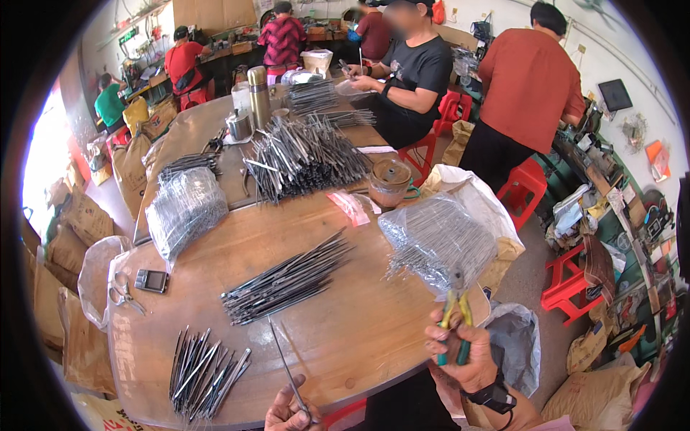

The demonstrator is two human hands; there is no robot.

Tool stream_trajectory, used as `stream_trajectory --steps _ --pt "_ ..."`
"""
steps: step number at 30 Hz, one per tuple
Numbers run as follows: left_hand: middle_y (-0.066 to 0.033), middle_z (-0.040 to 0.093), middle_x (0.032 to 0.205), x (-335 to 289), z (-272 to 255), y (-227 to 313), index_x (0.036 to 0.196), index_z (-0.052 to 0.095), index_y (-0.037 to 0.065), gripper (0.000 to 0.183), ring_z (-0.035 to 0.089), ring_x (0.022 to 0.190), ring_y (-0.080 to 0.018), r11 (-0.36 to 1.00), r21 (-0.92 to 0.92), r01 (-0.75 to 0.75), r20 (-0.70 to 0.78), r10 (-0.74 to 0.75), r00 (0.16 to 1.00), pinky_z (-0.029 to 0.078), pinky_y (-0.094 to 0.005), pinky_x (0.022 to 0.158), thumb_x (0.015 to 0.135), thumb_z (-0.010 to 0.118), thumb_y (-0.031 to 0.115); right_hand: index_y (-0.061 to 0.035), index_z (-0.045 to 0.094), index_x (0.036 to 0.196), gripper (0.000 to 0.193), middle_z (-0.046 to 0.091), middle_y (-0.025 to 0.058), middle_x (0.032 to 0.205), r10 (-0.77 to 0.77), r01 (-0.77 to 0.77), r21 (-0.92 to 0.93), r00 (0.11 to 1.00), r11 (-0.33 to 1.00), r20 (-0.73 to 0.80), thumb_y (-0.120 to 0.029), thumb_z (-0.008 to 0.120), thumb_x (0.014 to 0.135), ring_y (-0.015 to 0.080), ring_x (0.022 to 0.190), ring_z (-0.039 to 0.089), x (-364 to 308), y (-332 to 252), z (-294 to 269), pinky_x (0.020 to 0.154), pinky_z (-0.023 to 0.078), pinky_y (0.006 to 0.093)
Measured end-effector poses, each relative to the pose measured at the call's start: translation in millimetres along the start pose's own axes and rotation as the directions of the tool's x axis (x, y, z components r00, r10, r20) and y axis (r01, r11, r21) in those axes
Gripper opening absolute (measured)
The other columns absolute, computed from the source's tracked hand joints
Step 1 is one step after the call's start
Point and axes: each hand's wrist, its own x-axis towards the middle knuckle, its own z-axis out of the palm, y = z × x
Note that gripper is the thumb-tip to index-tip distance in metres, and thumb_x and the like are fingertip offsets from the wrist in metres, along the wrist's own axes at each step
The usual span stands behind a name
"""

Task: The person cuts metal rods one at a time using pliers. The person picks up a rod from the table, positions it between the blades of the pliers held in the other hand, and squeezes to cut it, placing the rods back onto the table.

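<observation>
status: mid-batch, i'd judge. one thin dark rod [282,352] is out on its own, in the left hand [286,414], over the near edge of the surface [381,323]. left fingers pinched together on its lower end; upper end points toward the middle bundle [286,280], looks raised, shadow beside it. right hand [468,352] has fingers clamped around the pliers [466,310], head up, well apart from the rod.

done vs left: small loose bundle [205,377] at front left, denser middle bundle behind the rod, big heap [305,158] further back. can't tell which pile is finished and which is waiting. either way plenty of stock, so probably far from complete.

materials: rods look like metal, slim and straight, mostly dark grey, some glinting silver. front bundle splayed, middle one roughly parallel, heap crisscrossed on top. left bag [187,212] and right bag [438,241] are clear crinkled plastic, packed with finer grey lengths. pliers: dull metal head, yellow and green grips, smooth-looking. surface: brown, wood-grained, glossy, pale scuffs by the left edge, rounded corners. scissors [120,291] lie at left.
</observation>
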Motion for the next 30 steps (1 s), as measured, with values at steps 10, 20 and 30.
stream_trajectory --steps 10,20,30 --pt "-0.0067 0.052 0.069 -13 18 -15 0.121 0.053 0.005 0.05 0.044 0.046 -0.0148 0.967 -0.24 0.087 0.244 -0.027 0.969 0.036 -0.0253 0.038 0.076 0.075 0.01 -0.0046 0.066 0.088 0.008 0.056 0.0094 0.111 0.124 -0.131 0.08 0.988 0.988 0.088 -0.005 0.069 0.081 0.0205 0.089 0.05 -3 7 14 0.07 0.042 0.0325" --pt "-0.0048 0.052 0.065 -14 18 -18 0.096 0.058 0.005 0.013 0.043 0.048 -0.0125 0.996 0.089 -0.022 0.042 0.018 0.999 0.034 -0.024 0.044 0.087 0.066 0.011 -0.0003 0.065 0.091 0.014 0.057 0.0147 0.111 0.034 -0.045 -0.364 0.999 0.93 -0.036 -0.003 0.07 0.078 0.0243 0.087 0.056 -11 18 34 0.072 0.045 0.0368" --pt "-0.0004 0.059 0.064 -3 15 -35 0.081 0.061 0.004 0.008 0.05 0.053 -0.007 0.857 0.512 -0.068 -0.075 0.123 0.99 0.038 -0.0213 0.049 0.088 0.066 0.004 -0.0035 0.068 0.094 0.01 0.064 0.0069 0.108 0.053 0.291 -0.919 0.947 0.266 0.316 -0.007 0.072 0.085 0.0156 0.098 0.06 -6 4 42 0.087 0.047 0.0302"
